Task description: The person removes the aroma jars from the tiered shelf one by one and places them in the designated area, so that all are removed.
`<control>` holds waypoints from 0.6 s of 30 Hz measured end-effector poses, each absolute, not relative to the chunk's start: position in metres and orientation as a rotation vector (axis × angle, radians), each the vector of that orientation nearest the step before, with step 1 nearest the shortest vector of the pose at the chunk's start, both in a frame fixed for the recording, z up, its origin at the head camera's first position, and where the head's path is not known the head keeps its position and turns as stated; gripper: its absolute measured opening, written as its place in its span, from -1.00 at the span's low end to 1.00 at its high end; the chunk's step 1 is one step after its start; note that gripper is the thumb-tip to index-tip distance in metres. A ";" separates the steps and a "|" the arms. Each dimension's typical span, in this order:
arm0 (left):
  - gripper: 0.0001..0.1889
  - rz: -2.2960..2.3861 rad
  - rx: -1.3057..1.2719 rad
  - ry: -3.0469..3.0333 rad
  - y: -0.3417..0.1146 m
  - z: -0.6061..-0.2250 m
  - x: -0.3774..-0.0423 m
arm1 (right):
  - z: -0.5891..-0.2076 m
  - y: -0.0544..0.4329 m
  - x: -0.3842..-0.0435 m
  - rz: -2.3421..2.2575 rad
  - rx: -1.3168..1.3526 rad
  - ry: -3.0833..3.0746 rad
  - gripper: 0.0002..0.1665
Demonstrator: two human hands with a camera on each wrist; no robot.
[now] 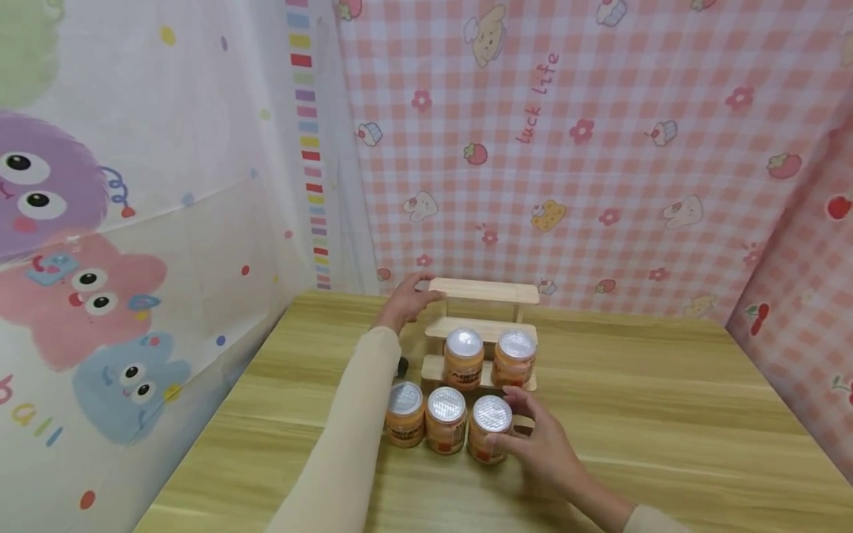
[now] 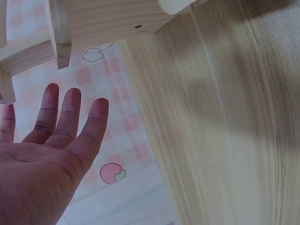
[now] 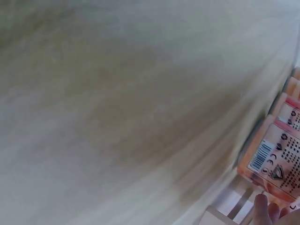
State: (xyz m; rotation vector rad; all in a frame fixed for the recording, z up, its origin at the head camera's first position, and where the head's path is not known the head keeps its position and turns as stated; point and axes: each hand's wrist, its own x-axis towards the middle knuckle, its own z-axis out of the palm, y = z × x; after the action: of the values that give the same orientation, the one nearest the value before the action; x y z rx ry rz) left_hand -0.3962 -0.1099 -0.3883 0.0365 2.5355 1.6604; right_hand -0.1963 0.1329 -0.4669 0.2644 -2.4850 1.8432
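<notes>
A small three-tier wooden shelf (image 1: pixel 483 291) stands on the table. My left hand (image 1: pixel 406 302) is at the left end of its top tier, fingertips right at the edge; in the left wrist view the fingers (image 2: pixel 89 126) are mostly straight beside the wood. My right hand (image 1: pixel 541 443) holds the rightmost front jar (image 1: pixel 492 414), thumb across its front and fingers behind. This jar is orange with a silvery lid; its barcode label (image 3: pixel 276 154) shows in the right wrist view. Two similar jars, a left one (image 1: pixel 463 363) and a right one (image 1: pixel 514 359), sit on the bottom tier.
Two more orange jars, one in the middle (image 1: pixel 446 420) and one on the left (image 1: pixel 404 414), stand in front of the shelf. A small black object (image 1: pixel 402 367) shows partly behind my left sleeve. Checked cloth (image 1: pixel 600 185) hangs behind the wood-grain table (image 1: pixel 633 414).
</notes>
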 end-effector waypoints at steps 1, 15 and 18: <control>-0.43 1.660 0.037 2.539 -0.110 -0.388 -0.396 | -0.465 0.134 -0.197 1.829 0.260 -2.486 -0.08; -0.42 1.663 0.046 2.533 -0.110 -0.388 -0.395 | -0.441 0.152 -0.206 1.778 0.260 -2.472 -0.18; -0.42 1.653 0.049 2.545 -0.111 -0.387 -0.395 | -0.435 0.156 -0.211 1.754 0.270 -2.461 -0.19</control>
State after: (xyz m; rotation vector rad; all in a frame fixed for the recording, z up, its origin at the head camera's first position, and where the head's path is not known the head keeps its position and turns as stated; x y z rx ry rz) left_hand -0.3952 -0.1107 -0.3875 0.0492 2.5452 1.6529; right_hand -0.2106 0.1561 -0.4350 0.2696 -2.4608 1.7537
